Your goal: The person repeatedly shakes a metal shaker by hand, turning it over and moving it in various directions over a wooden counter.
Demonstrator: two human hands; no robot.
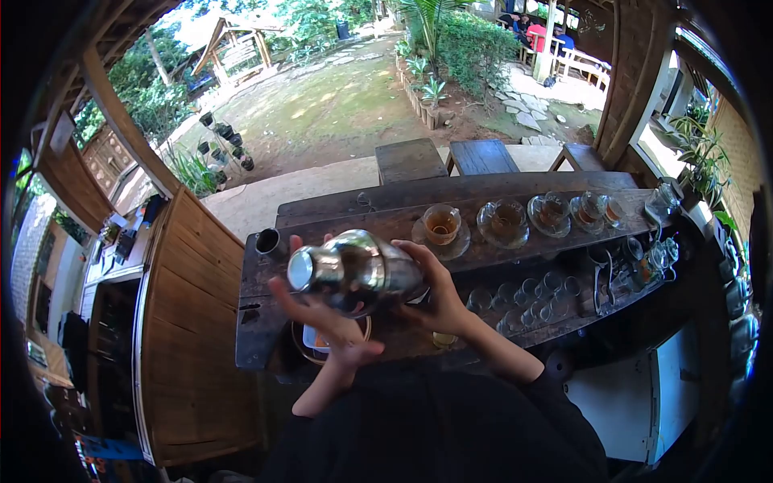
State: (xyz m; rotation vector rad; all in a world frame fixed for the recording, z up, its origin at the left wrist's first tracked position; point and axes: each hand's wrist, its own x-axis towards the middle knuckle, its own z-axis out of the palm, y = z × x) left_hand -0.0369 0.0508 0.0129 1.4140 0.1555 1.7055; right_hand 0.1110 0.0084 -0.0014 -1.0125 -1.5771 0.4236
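A shiny metal cocktail shaker is tilted onto its side above the wooden counter, its cap pointing left. My right hand grips the wide base end. Around the cap end, my left hand has its fingers spread and slightly blurred; whether it touches the metal is hard to tell. Below the left hand sits a round-rimmed tray with a white container in it, partly hidden by that hand. A small glass with yellowish liquid stands under my right forearm.
Across the dark counter runs a row of glass cups on saucers, the nearest holding amber drink. A dark cup stands at the left end. Several small glasses fill the lower shelf, with metal tongs and jars to their right.
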